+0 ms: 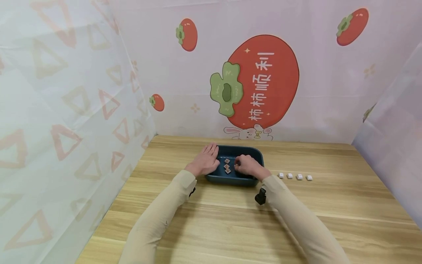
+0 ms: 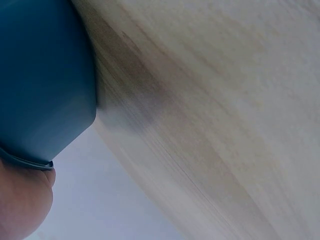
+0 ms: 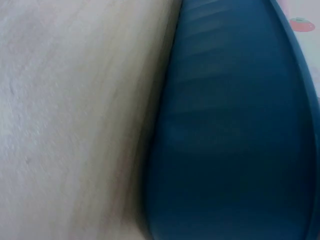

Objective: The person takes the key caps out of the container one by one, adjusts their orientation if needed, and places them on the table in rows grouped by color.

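Observation:
A dark blue rectangular tray (image 1: 234, 181) with raised walls stands on the table. My left hand (image 1: 205, 161) lies over its left rim, fingers extended and thumb toward the inside. In the left wrist view, part of that hand (image 2: 25, 200) shows at the rim. Three small square brownish pieces with pale edges, one of them this middle piece (image 1: 226, 166), sit in a column on the tray floor. My right hand (image 1: 248, 165) reaches over the right side into the tray, fingers bent downward beside the pieces; I cannot tell whether its fingertips hold anything.
Several small white blocks (image 1: 289, 176) sit in a row on the wooden table (image 1: 211, 223), right of the tray. Behind the table hangs a printed cloth (image 1: 313, 121), with another cloth (image 1: 82, 121) along the left side. The right wrist view shows the tray's outer wall (image 3: 225, 125).

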Demonstrator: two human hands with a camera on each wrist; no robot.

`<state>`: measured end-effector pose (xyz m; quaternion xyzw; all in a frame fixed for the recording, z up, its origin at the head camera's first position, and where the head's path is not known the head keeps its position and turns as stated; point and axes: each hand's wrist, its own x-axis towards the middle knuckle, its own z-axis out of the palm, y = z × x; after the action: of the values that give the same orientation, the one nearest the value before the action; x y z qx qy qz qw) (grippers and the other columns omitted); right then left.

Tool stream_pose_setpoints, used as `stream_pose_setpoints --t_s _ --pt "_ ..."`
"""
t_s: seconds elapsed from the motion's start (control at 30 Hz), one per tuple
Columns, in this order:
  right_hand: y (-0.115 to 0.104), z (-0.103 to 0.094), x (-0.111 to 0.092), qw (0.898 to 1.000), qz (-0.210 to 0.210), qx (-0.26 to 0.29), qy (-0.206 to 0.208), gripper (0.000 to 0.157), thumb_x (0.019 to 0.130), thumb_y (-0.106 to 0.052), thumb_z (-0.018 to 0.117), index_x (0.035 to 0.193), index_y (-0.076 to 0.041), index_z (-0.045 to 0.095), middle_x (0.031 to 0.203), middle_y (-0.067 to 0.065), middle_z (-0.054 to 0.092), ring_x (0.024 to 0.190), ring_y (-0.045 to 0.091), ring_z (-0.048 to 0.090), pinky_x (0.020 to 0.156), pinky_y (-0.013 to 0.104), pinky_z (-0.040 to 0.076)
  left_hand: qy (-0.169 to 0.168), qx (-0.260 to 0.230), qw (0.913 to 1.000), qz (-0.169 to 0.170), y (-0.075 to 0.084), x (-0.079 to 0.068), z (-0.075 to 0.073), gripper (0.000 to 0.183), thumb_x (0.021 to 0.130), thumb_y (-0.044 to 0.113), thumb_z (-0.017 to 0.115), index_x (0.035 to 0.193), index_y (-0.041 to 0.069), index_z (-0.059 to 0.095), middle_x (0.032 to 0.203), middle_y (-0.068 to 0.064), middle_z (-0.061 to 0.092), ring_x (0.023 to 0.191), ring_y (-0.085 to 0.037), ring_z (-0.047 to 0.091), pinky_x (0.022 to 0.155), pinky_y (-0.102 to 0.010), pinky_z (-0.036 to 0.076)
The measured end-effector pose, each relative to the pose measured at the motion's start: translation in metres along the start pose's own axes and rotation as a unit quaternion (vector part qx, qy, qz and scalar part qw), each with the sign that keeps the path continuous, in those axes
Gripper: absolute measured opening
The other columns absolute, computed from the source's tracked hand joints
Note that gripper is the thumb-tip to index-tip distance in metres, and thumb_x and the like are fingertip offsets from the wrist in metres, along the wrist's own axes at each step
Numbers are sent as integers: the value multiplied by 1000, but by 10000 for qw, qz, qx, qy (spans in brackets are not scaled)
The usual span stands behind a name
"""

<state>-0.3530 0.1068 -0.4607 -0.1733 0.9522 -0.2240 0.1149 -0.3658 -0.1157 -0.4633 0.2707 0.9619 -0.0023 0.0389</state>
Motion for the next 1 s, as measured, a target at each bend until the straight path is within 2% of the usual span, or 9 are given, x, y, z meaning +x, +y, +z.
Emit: stream_pose_setpoints --t_s 0.27,0.53,0.67,0.87,1.0 --pt "1 -9 -8 9992 -349 175 40 29 97 -17 55 122 -9 67 101 9 64 75 18 59 67 29 49 -13 -76 10000 -13 1 -1 -1 66 103 33 30 157 0 10 166 -17 5 155 -30 3 126 -43 5" --pt "-1 -19 -18 9978 -368 546 -3 33 100 -17 49 129 -7 63 80 7 61 61 18 60 58 27 49 -34 -87 9999 -37 1 -1 -2 66 103 33 29 157 0 10 166 -16 5 155 -28 0 126 -43 5" --pt "-1 -23 -23 9969 -452 623 180 32 100 -17 51 127 -6 64 82 8 62 63 18 59 61 27 50 -56 -107 9999 -33 2 -1 -3 65 103 32 29 157 0 9 166 -16 5 155 -28 -1 126 -43 5" --pt "0 -28 -28 9946 -794 419 529 29 96 -15 57 123 -6 65 94 6 67 70 15 57 66 27 49 -83 -102 9999 -45 2 -2 -4 66 103 32 29 157 0 9 166 -16 4 155 -28 -1 126 -43 4" --pt "1 -32 -33 9934 -863 503 554 29 96 -13 58 123 -4 63 91 7 67 63 15 60 64 27 52 -91 -93 9999 -35 2 -2 -4 66 103 33 29 157 0 9 166 -16 4 155 -28 -1 126 -43 4"
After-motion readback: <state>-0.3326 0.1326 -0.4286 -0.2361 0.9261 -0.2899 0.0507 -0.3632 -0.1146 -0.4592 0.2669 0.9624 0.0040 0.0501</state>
